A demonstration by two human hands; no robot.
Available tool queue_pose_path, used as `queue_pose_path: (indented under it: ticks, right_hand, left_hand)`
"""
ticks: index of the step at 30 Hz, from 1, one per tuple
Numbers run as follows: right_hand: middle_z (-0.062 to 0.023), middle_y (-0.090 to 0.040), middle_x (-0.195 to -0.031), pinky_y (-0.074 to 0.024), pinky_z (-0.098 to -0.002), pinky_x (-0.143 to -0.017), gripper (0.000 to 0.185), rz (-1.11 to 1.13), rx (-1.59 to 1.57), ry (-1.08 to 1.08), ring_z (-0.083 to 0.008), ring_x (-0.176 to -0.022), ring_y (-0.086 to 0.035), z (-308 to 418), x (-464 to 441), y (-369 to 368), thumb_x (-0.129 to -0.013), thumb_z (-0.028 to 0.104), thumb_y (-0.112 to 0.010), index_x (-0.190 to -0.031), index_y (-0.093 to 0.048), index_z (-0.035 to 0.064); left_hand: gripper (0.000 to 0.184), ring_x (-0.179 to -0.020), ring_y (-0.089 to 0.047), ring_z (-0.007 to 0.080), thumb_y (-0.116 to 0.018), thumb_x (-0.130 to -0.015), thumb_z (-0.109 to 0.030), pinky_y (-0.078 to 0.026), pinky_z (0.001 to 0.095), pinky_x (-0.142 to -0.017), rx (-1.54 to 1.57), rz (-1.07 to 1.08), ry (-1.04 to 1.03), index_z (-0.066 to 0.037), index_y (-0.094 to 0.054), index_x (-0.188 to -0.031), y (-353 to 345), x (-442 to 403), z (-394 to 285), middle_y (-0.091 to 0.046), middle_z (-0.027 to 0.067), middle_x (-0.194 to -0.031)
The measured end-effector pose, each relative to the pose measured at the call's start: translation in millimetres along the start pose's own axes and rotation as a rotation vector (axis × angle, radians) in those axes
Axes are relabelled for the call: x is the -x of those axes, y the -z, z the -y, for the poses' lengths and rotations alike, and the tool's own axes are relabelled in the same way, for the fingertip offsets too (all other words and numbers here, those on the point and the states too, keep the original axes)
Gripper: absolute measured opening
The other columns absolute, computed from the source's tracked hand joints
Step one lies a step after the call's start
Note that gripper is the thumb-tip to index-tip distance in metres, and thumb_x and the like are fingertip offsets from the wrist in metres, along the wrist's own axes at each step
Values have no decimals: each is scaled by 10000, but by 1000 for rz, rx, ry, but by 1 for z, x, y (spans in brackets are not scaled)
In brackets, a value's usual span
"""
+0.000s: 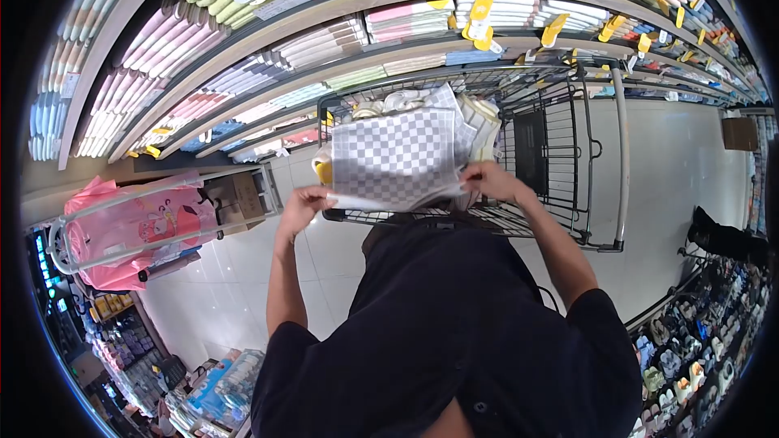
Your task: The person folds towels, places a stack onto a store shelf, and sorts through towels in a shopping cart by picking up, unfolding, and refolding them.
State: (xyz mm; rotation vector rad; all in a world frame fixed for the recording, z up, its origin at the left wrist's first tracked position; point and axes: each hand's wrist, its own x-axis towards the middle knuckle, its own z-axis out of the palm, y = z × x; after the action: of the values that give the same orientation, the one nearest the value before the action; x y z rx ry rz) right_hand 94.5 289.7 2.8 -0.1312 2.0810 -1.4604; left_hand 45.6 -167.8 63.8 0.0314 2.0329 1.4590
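Note:
A grey-and-white checkered towel lies spread over a heap of other towels in a black wire shopping cart. My left hand pinches the towel's near left corner, and my right hand grips its near right corner. Between them the near edge is drawn out in a pale band. To the right of it, a striped cream towel shows in the cart. A yellow tag sticks out at the checkered towel's left side.
Shelves of folded towels with yellow tags curve along the far side. At left stands a rack with a pink garment. Rows of shoes fill the lower right, near a person in dark clothing. The cart's grey handle is at right.

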Motion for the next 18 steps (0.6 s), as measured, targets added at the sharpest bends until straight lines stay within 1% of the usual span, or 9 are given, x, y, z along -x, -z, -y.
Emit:
queue_pose_path:
  ticks: [2,3,6,7,8,10,11,13,18]
  right_hand:
    - [-43,-683,-821,-501,-289,-716,131,-61,6,55,-116,-755,-606,4,-37,23,-829,48,-704,-950,-717,-3]
    - [-32,-677,-785,-498,-287,-705,124,-106,17,105,-109,-732,-594,-7,-62,32,-828,52,-707,-939,-718,-2]
    - [-67,-698,-787,-509,-298,-702,147,-190,120,44,-142,-744,-636,-19,-127,53,-801,96,-729,-907,-724,-7]
    - [-102,-706,-792,-525,-325,-711,192,-270,188,44,-202,-738,-665,-25,-145,56,-772,149,-743,-895,-728,1]
    - [-137,-715,-798,-541,-352,-720,239,-351,255,44,-261,-733,-694,-32,-160,55,-743,201,-758,-882,-733,10]
    - [-167,-719,-845,-538,-347,-744,262,-349,291,-52,-260,-801,-695,-47,-179,52,-710,211,-766,-848,-732,-8]
    - [-170,-718,-863,-539,-356,-766,280,-345,366,-19,-278,-817,-693,-54,-183,49,-698,224,-762,-861,-735,-2]
    - [-178,-715,-926,-536,-373,-831,322,-340,450,-35,-324,-881,-684,-61,-187,44,-677,254,-742,-891,-740,14]
    - [-166,-718,-949,-532,-357,-835,316,-320,373,-96,-300,-904,-687,-57,-180,51,-692,255,-746,-899,-740,17]
  left_hand:
    - [62,-791,-606,81,-705,-873,-12,-505,258,-743,-54,-58,-164,18,-683,-922,13,-33,-16,-673,1,-836]
    - [71,-781,-603,80,-694,-886,-30,-502,258,-730,-94,-99,-161,18,-679,-937,20,-52,-24,-671,2,-833]
    - [97,-739,-591,75,-674,-907,-60,-494,257,-685,-123,-246,-156,14,-669,-968,37,-121,-15,-668,3,-825]
    - [91,-717,-588,76,-666,-894,-40,-489,257,-665,-136,-267,-155,21,-670,-963,40,-139,-10,-667,7,-808]
    - [167,-692,-616,127,-698,-851,-84,-497,286,-664,-250,-272,-125,16,-683,-983,45,-158,6,-684,53,-781]
    - [266,-707,-656,199,-730,-801,-147,-509,325,-681,-564,-216,-102,5,-693,-1016,51,-190,41,-704,127,-800]
    - [266,-707,-656,199,-730,-801,-147,-509,325,-681,-567,-215,-106,5,-693,-1016,48,-192,37,-704,127,-800]
    - [330,-785,-689,269,-743,-780,-199,-524,366,-729,-608,-252,-81,-7,-696,-1043,37,-197,39,-712,183,-867]
    - [338,-885,-697,328,-725,-792,-190,-530,383,-801,-636,-185,-55,8,-691,-1063,29,-204,45,-715,203,-936]
